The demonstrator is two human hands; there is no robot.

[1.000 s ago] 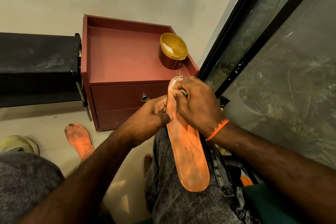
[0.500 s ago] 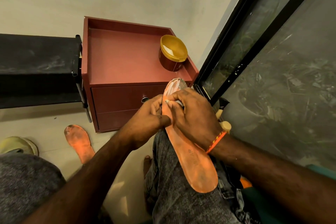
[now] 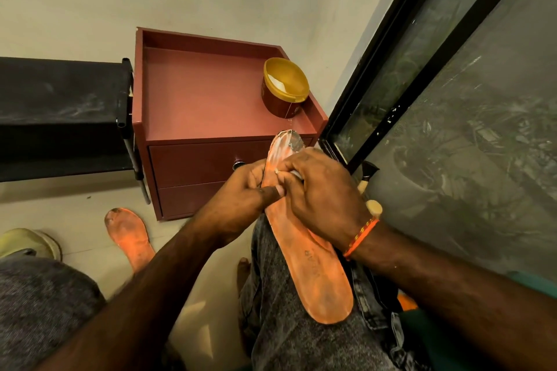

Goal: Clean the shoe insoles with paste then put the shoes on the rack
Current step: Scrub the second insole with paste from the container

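- Insole (image 3: pixel 304 253): orange, flat, elongated with rounded ends, lying along the person's right thigh on grey mottled denim; toe end raised toward the cabinet (image 3: pixel 211 105) and smeared with whitish, glossy paste.
- Left hand (image 3: pixel 241 205): fingers curled round the insole's left edge, thumb pressed on its top face.
- Right hand (image 3: pixel 322 193): fingers bent and pressed together on the upper insole, pinching something small and pale; cannot tell what.
- Second insole (image 3: pixel 129 238): orange, scuffed, flat on the pale floor, well apart.
- Jar (image 3: pixel 284 89): round, dark red wall, yellow rim, open, white paste inside; stands on the red-brown cabinet's recessed top.
- Rack (image 3: pixel 60 111): black, dusty, beside the cabinet.
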